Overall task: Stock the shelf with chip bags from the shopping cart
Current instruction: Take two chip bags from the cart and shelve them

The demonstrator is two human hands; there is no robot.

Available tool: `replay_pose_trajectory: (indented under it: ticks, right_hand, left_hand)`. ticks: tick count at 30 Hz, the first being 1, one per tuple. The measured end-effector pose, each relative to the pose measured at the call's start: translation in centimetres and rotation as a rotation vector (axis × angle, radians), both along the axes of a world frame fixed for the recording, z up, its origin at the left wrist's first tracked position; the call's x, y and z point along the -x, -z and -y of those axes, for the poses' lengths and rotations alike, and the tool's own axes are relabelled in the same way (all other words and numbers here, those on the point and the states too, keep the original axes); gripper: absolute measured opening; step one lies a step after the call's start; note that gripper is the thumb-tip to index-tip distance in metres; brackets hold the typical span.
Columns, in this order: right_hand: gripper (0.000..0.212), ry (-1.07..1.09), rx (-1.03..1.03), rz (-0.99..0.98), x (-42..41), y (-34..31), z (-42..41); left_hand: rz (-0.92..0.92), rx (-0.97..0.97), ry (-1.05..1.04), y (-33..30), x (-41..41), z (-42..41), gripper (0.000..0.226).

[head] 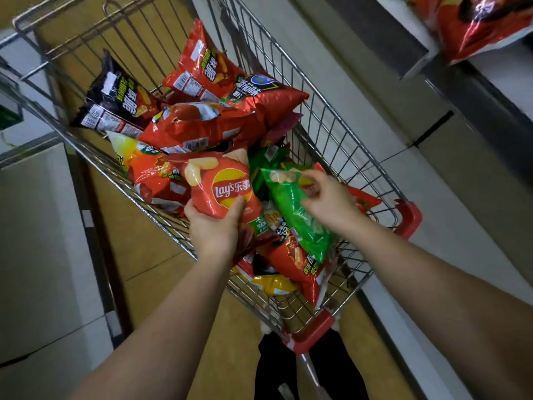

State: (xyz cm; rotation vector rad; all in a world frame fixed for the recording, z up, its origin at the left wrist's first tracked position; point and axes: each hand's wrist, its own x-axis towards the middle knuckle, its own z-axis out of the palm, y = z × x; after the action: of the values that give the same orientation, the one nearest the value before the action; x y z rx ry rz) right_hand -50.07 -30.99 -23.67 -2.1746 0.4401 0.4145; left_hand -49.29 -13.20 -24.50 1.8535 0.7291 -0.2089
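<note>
Nearest the camera, two bare forearms reach into the shopping cart (pixel 340 116). The left hand (pixel 215 225) has its grip closed on a red Lay's bag (pixel 223 187), thumb pressed just under the logo. Just beside it, the right hand (pixel 331 203) pinches a green chip bag (pixel 291 210) with curled fingers. Beyond both, more red bags and a black bag (pixel 115 101) lie heaped in the basket. Farthest off, at upper right, the shelf (pixel 496 70) carries a red bag (pixel 473 27).
</note>
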Motion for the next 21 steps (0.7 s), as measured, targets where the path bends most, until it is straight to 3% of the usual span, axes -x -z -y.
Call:
replay_pose_trajectory:
  ticks: [4,10,14,16,21]
  right_hand:
    - [0.081,0.038,0.014,-0.213,2.7,2.8,1.2]
    - [0.098,0.033,0.147,-0.224,2.8,4.1,1.0]
    - [0.081,0.172,0.231,-0.168,2.4,3.9,1.7]
    - [0.083,0.205,0.349,-0.088,2.2,3.5,2.0]
    - [0.066,0.080,0.366,-0.049,2.3,3.2,1.9]
  left_hand:
    - [-0.014,0.039,-0.014,0.1,-0.1,-0.2,0.084]
    - [-0.088,0.069,0.027,0.6,0.8,0.5,0.079]
    - [-0.087,0.036,0.064,0.5,0.9,0.9,0.081]
    - [-0.087,0.012,0.080,0.5,0.9,1.2,0.084]
    - [-0.090,-0.028,0.109,0.1,1.4,1.9,0.085]
